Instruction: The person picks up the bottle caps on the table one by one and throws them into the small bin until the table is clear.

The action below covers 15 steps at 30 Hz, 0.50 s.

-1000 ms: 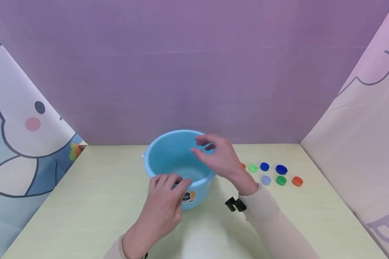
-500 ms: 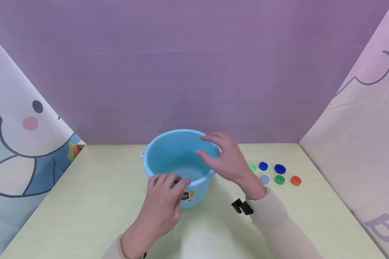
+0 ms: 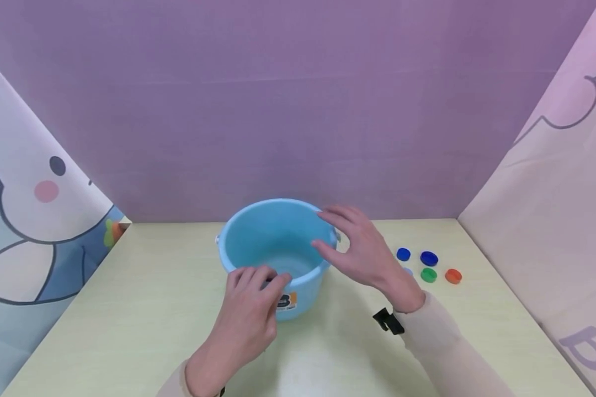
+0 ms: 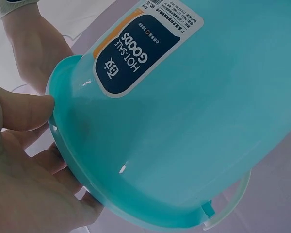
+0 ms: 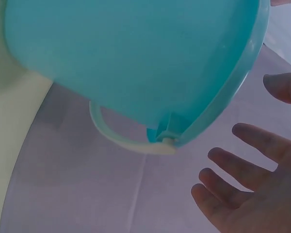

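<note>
Centrally, bucket: light blue bucket (image 3: 268, 234), upright on the pale table (image 3: 144, 309), a printed sticker (image 4: 138, 48) on its near wall
Left hand (image 3: 250, 317): grips the near rim, fingers curled over it, thumb against the outside
Right hand (image 3: 362, 251): fingers and thumb spread wide, holding nothing, just beside the bucket's right rim
Handle (image 5: 119, 138): hangs down outside the wall
Caps: two blue caps (image 3: 429, 258), a green cap (image 3: 429, 275) and an orange-red cap (image 3: 453, 276), right of the bucket
</note>
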Tool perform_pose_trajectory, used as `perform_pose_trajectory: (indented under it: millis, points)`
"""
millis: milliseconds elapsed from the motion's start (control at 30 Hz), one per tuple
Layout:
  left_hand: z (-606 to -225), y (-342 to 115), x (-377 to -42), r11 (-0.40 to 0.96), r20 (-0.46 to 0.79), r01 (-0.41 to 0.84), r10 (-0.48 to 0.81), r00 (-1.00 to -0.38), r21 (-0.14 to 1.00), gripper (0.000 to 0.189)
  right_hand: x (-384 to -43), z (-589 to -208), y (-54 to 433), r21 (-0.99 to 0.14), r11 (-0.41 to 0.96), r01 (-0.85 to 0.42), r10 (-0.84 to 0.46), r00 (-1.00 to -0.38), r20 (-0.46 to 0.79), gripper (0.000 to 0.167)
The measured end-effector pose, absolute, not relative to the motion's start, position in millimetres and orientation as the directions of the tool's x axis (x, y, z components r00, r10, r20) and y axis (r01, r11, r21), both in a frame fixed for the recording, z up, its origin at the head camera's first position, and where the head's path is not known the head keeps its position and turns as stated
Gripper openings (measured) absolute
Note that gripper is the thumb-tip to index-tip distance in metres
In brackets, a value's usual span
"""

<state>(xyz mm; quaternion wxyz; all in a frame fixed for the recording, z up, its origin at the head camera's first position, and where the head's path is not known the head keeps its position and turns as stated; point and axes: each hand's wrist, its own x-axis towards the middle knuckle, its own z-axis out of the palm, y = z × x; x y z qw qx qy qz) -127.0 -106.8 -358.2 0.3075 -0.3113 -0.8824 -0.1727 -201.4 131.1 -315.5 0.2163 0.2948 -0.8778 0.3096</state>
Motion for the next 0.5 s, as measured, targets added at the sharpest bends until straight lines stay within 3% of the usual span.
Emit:
perform_pose_trajectory:
  millis: [267, 500]
  points:
    - [-358.5, -107.1, -127.0, 0.748, 0.645, 0.654, 0.444, -0.622, 0.116, 0.037, -194.1, -318.1, 146.5, -0.383, 0.741, -0.551, -0.384, -0.816, 0.432, 0.073]
    - [-359.5, -107.5, -126.6, 0.747, 0.649, 0.654, 0.442, -0.620, 0.116, 0.036, -189.3, -324.2, 156.1, -0.341, 0.790, -0.510, -0.400, -0.850, 0.343, 0.079]
